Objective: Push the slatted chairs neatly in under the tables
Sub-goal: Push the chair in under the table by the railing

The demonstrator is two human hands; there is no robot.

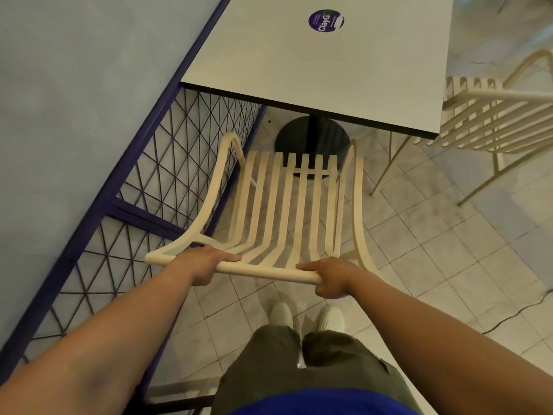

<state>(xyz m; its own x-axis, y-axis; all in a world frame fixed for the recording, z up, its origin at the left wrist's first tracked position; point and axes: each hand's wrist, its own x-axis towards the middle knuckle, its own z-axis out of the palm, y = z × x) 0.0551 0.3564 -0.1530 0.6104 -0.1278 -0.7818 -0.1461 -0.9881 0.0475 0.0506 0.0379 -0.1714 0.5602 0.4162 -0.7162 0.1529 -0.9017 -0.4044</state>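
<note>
Left hand [206,263] and right hand [330,278], set apart, each curl around the top rail of the cream slatted chair [287,205] — its seat stops just short of the white pedestal table [329,70]. A purple mesh railing [167,163] stands to the left and a second slatted chair [490,115] to the right, on a tiled floor [419,250].

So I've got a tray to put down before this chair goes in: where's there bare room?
The tabletop is bare from its near edge up to the purple sticker. The floor tiles between the held chair and the second chair are open too. Crowded on the left, where the chair's arm sits close to the mesh railing.
</note>
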